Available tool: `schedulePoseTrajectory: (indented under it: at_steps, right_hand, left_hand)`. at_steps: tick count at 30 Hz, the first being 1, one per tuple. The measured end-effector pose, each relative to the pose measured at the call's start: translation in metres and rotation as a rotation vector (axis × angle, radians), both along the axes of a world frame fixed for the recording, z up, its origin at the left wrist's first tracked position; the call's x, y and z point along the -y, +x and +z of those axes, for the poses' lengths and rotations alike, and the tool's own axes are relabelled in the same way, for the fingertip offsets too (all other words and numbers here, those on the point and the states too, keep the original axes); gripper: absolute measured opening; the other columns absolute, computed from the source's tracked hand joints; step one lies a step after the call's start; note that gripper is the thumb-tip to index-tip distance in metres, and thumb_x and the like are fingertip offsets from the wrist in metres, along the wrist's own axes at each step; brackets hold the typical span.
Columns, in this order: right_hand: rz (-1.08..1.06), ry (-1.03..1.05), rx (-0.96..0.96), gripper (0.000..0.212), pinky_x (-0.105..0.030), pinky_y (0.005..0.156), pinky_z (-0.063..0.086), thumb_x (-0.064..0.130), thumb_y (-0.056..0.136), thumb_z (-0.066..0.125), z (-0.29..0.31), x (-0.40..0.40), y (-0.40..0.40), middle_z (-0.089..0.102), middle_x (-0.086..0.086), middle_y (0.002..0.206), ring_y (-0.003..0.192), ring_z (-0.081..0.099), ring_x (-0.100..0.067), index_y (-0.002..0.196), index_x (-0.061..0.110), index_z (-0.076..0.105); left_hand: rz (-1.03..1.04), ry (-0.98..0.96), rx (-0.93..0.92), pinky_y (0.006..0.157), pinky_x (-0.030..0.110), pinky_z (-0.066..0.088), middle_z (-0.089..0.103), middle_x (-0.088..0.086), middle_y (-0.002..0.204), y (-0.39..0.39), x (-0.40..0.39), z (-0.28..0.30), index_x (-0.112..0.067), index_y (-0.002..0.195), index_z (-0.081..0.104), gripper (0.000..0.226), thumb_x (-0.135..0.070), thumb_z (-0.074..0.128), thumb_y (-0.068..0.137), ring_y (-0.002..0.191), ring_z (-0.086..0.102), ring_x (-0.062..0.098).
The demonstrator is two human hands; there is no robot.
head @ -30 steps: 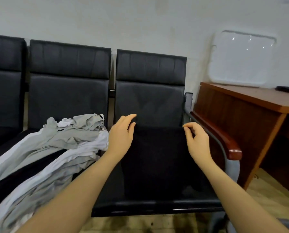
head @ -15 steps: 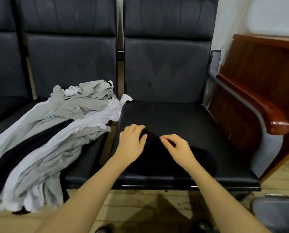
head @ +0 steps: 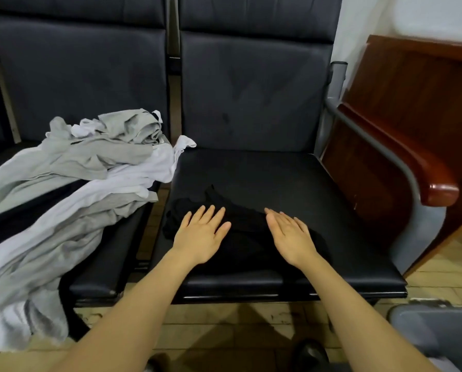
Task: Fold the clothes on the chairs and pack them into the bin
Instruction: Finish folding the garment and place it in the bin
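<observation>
On the right-hand chair seat (head: 291, 178), a black garment (head: 247, 224) lies flattened near the front edge, hard to outline against the black cushion, so its exact fold shape is unclear. Left hand (head: 201, 233) rests palm-down on the garment's left part, fingers straight and slightly spread. Right hand (head: 291, 236) lies palm-down on its right part, fingers straight and close together; neither hand grips anything. Both forearms reach in from the bottom of the view. Pile of grey and white clothes (head: 71, 189) (with some dark cloth in it) sits heaped on the next chair to the left, draping over that seat's front edge. Grey bin (head: 436, 336) shows at the bottom right corner, on the floor. Wooden armrest (head: 415, 167) runs along the chair's right side, beside a wooden desk (head: 423, 84).
</observation>
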State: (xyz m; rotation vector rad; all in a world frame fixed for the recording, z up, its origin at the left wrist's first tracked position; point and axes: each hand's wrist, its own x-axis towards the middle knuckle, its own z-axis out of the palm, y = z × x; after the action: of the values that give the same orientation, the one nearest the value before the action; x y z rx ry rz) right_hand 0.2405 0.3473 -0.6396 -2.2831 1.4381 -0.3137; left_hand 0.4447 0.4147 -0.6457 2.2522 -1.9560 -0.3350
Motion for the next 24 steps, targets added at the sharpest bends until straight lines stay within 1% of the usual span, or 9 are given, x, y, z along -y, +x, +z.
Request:
schedulePoseTrajectory:
  at_steps: [4, 7, 10, 12, 17, 19, 21, 23, 24]
  right_hand:
    - [-0.023, -0.077, 0.246, 0.043, -0.019, 0.105, 0.006, 0.036, 0.104, 0.023, 0.008, 0.005, 0.005, 0.042, 0.012, 0.144, 0.136, 0.028, -0.004, 0.142, 0.027, 0.043]
    - [0.005, -0.223, 0.258, 0.031, -0.019, 0.094, 0.014, 0.034, 0.1, 0.042, 0.013, 0.0, -0.003, 0.049, 0.013, 0.123, 0.117, 0.039, -0.004, 0.127, 0.026, 0.055]
    - [0.032, -0.323, 0.308, 0.012, -0.02, 0.084, 0.021, 0.028, 0.094, 0.056, 0.015, -0.008, -0.016, 0.051, 0.015, 0.098, 0.091, 0.042, 0.003, 0.105, 0.026, 0.06]
    - [0.026, -0.323, 0.295, 0.006, -0.022, 0.084, 0.024, 0.027, 0.092, 0.059, 0.015, -0.013, -0.028, 0.053, 0.015, 0.092, 0.087, 0.045, 0.003, 0.098, 0.027, 0.059]
    - [-0.012, -0.262, 0.224, 0.014, -0.026, 0.093, 0.029, 0.034, 0.089, 0.062, 0.011, -0.02, -0.059, 0.056, 0.017, 0.097, 0.099, 0.054, -0.007, 0.1, 0.029, 0.054]
    - [-0.01, -0.102, 0.201, 0.027, -0.032, 0.101, 0.033, 0.048, 0.082, 0.064, 0.007, -0.02, -0.07, 0.056, 0.017, 0.107, 0.11, 0.051, -0.01, 0.101, 0.039, 0.047]
    - [-0.019, 0.06, 0.197, 0.039, -0.039, 0.104, 0.038, 0.064, 0.07, 0.064, 0.005, -0.02, -0.079, 0.053, 0.019, 0.123, 0.121, 0.045, -0.015, 0.098, 0.049, 0.04]
    - [-0.002, 0.095, 0.181, 0.039, -0.041, 0.106, 0.036, 0.06, 0.069, 0.067, 0.002, -0.019, -0.086, 0.049, 0.021, 0.133, 0.127, 0.041, -0.018, 0.095, 0.051, 0.039]
    - [0.011, 0.075, 0.164, 0.035, -0.038, 0.109, 0.032, 0.052, 0.074, 0.069, 0.001, -0.018, -0.088, 0.048, 0.021, 0.134, 0.127, 0.04, -0.017, 0.094, 0.05, 0.04]
  left_hand:
    - [0.066, -0.04, -0.033, 0.117, 0.037, -0.003, 0.006, -0.004, 0.159, 0.01, 0.011, -0.006, -0.031, 0.151, 0.006, 0.055, -0.05, 0.013, 0.1, 0.146, -0.004, 0.016]
    - [0.093, -0.156, -0.057, 0.116, 0.037, 0.001, 0.012, -0.001, 0.159, 0.004, 0.011, 0.0, -0.026, 0.151, 0.016, 0.055, -0.047, 0.019, 0.101, 0.146, 0.003, 0.019]
    - [-0.011, -0.407, -0.061, 0.11, 0.035, 0.016, 0.034, 0.0, 0.149, -0.011, 0.003, 0.015, -0.021, 0.144, 0.036, 0.055, -0.05, 0.028, 0.098, 0.138, 0.026, 0.021]
    - [-0.176, -0.54, -0.031, 0.098, 0.029, 0.023, 0.051, -0.001, 0.131, -0.025, -0.002, 0.025, -0.019, 0.132, 0.051, 0.056, -0.051, 0.028, 0.093, 0.122, 0.044, 0.02]
    - [-0.506, -0.573, 0.099, 0.088, 0.026, 0.028, 0.063, -0.004, 0.114, -0.06, -0.011, 0.024, -0.017, 0.12, 0.06, 0.043, -0.042, 0.041, 0.091, 0.105, 0.056, 0.014]
    - [-0.538, -0.476, 0.112, 0.098, 0.025, 0.024, 0.058, -0.004, 0.129, -0.072, -0.01, 0.021, -0.018, 0.133, 0.05, 0.049, -0.045, 0.039, 0.094, 0.121, 0.051, 0.013]
    - [-0.483, -0.372, 0.121, 0.11, 0.026, 0.013, 0.037, -0.006, 0.149, -0.075, -0.004, 0.01, -0.023, 0.147, 0.029, 0.057, -0.049, 0.038, 0.097, 0.137, 0.032, 0.009]
    - [-0.444, -0.351, 0.154, 0.113, 0.028, 0.009, 0.031, -0.008, 0.153, -0.076, 0.002, 0.001, -0.026, 0.149, 0.025, 0.059, -0.049, 0.039, 0.097, 0.14, 0.028, 0.008]
    - [-0.429, -0.378, 0.145, 0.112, 0.029, 0.014, 0.039, -0.007, 0.149, -0.076, 0.004, -0.002, -0.025, 0.146, 0.034, 0.055, -0.047, 0.044, 0.096, 0.135, 0.036, 0.009]
